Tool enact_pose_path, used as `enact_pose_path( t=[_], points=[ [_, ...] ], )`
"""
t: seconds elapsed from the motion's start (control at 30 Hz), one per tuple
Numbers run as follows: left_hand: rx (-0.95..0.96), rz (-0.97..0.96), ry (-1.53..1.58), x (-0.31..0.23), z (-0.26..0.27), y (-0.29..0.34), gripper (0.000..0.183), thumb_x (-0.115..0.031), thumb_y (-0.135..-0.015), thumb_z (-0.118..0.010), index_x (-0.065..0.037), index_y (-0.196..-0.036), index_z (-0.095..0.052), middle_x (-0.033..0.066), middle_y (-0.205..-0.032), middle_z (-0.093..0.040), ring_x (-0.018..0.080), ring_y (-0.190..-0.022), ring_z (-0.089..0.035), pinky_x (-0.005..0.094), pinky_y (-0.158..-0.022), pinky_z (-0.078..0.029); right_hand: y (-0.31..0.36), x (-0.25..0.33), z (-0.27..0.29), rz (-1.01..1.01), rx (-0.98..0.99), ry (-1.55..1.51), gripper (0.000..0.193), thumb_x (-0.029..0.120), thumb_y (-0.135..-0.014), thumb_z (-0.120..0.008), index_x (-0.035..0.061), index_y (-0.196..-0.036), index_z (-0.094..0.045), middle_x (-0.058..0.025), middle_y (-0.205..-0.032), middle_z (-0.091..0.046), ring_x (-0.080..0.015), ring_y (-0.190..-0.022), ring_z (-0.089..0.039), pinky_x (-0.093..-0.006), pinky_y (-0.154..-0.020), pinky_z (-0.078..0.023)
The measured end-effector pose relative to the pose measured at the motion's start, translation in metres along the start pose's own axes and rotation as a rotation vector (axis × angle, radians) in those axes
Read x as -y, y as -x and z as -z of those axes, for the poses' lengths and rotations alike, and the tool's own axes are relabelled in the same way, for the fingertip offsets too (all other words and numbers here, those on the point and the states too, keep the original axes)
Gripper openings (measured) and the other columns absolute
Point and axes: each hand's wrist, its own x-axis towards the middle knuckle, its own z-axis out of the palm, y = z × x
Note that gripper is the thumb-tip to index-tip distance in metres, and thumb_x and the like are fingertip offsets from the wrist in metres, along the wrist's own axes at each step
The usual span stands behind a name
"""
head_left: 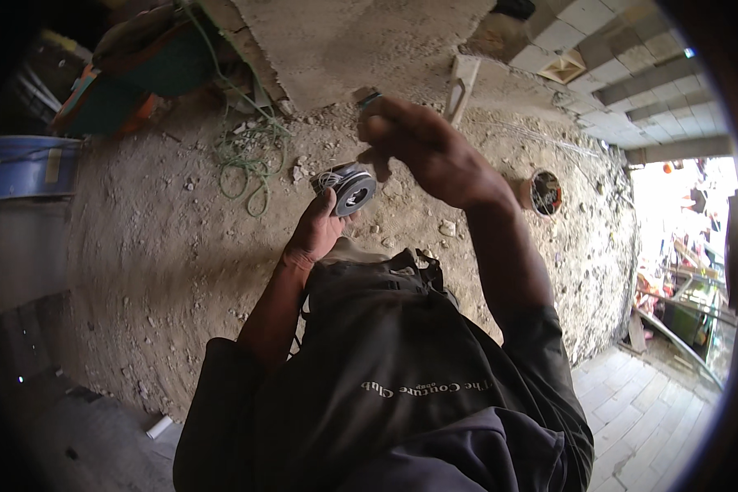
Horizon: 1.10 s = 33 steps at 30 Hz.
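Observation:
My left hand (313, 234) is closed round a grey round spool (354, 195) with a dark hub hole and pale strands wound or looped at its left side. The thumb lies over the near side of the spool. Above and to the right of it, my right hand (426, 152) is raised, its fingers curled and slightly smeared by motion. A small grey and teal piece (367, 96) shows at its fingertips; I cannot make out its kind. The two hands are apart, with a short gap between the right fingers and the spool.
Rough dirt ground (164, 271) with rubble lies below. A tangled green rope (250, 160) is at upper left, near a green and orange container (152, 82). At far left stands a blue drum (29, 168). A bucket (543, 193) and a block wall (648, 98) are on the right.

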Motion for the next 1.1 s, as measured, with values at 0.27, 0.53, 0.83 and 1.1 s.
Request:
enact_pose_path(
  t=[0.27, 0.53, 0.83, 1.1],
  points=[
    [-0.179, -0.175, -0.384, -0.041, -0.006, 0.008, 0.039, -0.029, -0.098, -0.044, 0.001, -0.121, -0.055, 0.0098, -0.114, -0.061, 0.0177, -0.106, -0.058, 0.0334, -0.094, -0.044, -0.003, 0.025, 0.003, -0.086, -0.114, -0.009, 0.028, 0.027, -0.099, -0.052, 0.0003, -0.103, -0.058, -0.0042, -0.078, -0.057, -0.0123, -0.071, -0.056, -0.0269, -0.067, -0.047],
    [-0.231, -0.222, -0.679, -0.062, -0.022, 0.010, 0.033, -0.028, -0.098, -0.046, 0.000, -0.089, -0.061, 0.0031, -0.075, -0.061, 0.0117, -0.069, -0.057, 0.0284, -0.065, -0.048, -0.014, 0.035, -0.003, -0.079, -0.085, -0.128, 0.029, 0.029, -0.100, -0.050, 0.0017, -0.103, -0.058, -0.0023, -0.072, -0.056, -0.0098, -0.064, -0.054, -0.0247, -0.060, -0.044],
    [-0.141, -0.323, -1.101, -0.081, -0.022, 0.021, 0.066, -0.064, -0.072, -0.069, 0.000, -0.078, -0.052, 0.0065, -0.064, -0.053, 0.0147, -0.061, -0.052, 0.0319, -0.057, -0.044, -0.021, 0.029, 0.002, -0.096, -0.172, -0.144, 0.024, 0.026, -0.100, -0.048, 0.0035, -0.100, -0.057, 0.0016, -0.066, -0.047, -0.0070, -0.059, -0.044, -0.0233, -0.055, -0.037],
    [0.142, -0.437, -1.568, -0.135, -0.046, 0.024, 0.070, -0.056, -0.057, -0.079, 0.000, -0.090, -0.052, 0.0137, -0.089, -0.056, 0.0319, -0.082, -0.059, 0.0396, -0.073, -0.049, -0.033, 0.023, 0.003, -0.082, -0.100, -0.248, 0.024, 0.026, -0.100, -0.048, 0.0030, -0.101, -0.055, 0.0032, -0.066, -0.041, -0.0063, -0.058, -0.038, -0.0231, -0.054, -0.034]
  ],
)
